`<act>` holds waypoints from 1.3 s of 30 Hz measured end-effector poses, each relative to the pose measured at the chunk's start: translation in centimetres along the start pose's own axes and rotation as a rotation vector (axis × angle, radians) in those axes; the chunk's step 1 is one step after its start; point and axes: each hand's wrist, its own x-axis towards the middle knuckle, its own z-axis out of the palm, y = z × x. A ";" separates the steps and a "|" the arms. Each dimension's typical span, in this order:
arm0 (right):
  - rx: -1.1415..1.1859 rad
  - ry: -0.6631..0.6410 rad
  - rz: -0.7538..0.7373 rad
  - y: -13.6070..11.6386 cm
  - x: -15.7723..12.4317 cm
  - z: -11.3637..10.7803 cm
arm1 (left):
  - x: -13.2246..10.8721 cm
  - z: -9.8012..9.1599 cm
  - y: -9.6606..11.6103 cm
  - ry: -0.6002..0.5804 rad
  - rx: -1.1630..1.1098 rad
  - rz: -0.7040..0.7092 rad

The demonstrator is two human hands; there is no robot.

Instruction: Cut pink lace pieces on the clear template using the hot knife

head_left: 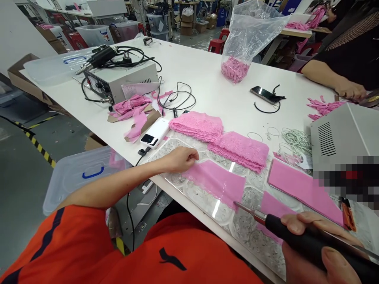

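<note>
My left hand (184, 158) is closed at the left end of a pink lace-edged fabric strip (217, 182), its fingers pinched at the strip's corner. The strip lies flat on a clear patterned mat (197, 196). My right hand (319, 244) is wrapped around the black handle of a soldering-iron-like tool (291, 230). Its thin metal tip is at the strip's lower right corner. Beneath the tool lies another pink piece (276, 207), partly covered. Beyond the strip are two stacks of folded pink lace, one at left (197, 125) and one at right (239, 150).
A grey box unit (133, 81) carries a second black handpiece (102, 58) and cables. Near it lie a white power bank (155, 132) and pink scraps (132, 106). At right are flat pink fabric (304, 189), another grey unit (349, 134) and a co-worker's hand (351, 90).
</note>
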 end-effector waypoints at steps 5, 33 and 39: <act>0.031 -0.027 0.004 0.0 0.0 -0.1 | 2.0 0.4 1.1 -0.005 0.046 0.064; 0.072 -0.107 -0.013 0.0 -0.7 -0.4 | 6.9 4.3 4.4 -0.105 0.205 0.827; 0.069 -0.116 0.002 -0.4 -0.7 0.0 | 7.4 5.6 4.9 -0.173 0.284 0.747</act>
